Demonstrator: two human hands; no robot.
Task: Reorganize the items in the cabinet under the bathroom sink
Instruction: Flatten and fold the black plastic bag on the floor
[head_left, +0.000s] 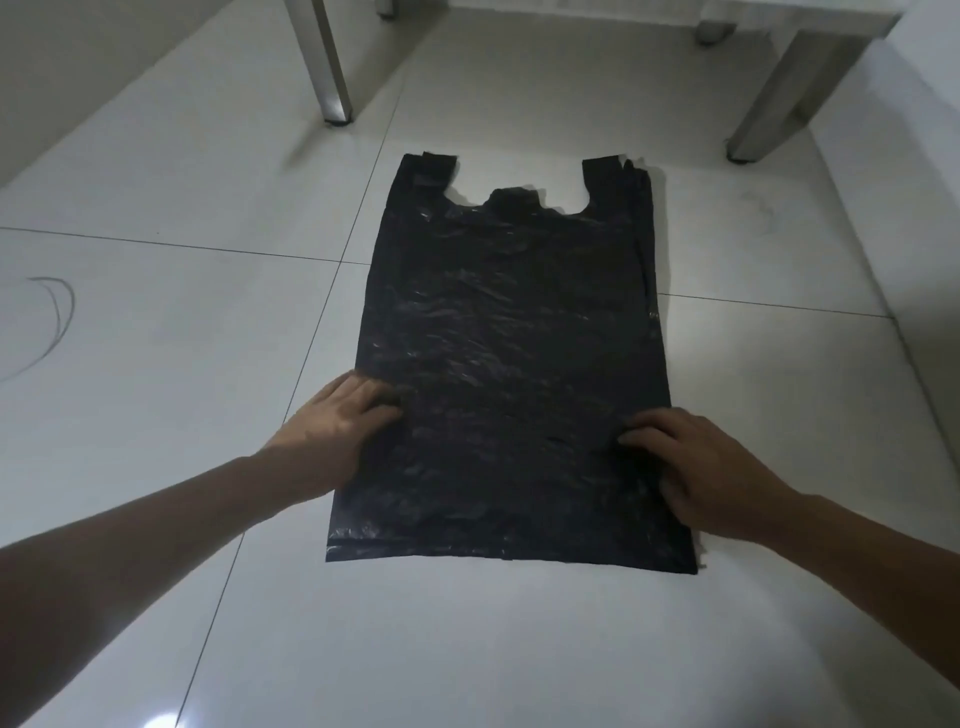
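Pressing black bag (511, 364) edges flat (tiled floor (182, 312)), left hand (337, 421), right hand (696, 467)

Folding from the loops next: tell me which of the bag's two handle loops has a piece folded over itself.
The left handle loop of the black bag: a flap lies doubled over it. The right loop lies single and flat.

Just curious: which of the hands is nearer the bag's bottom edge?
Right. The right hand presses the black bag lower down, closer to its bottom edge; the left hand presses its left side higher up.
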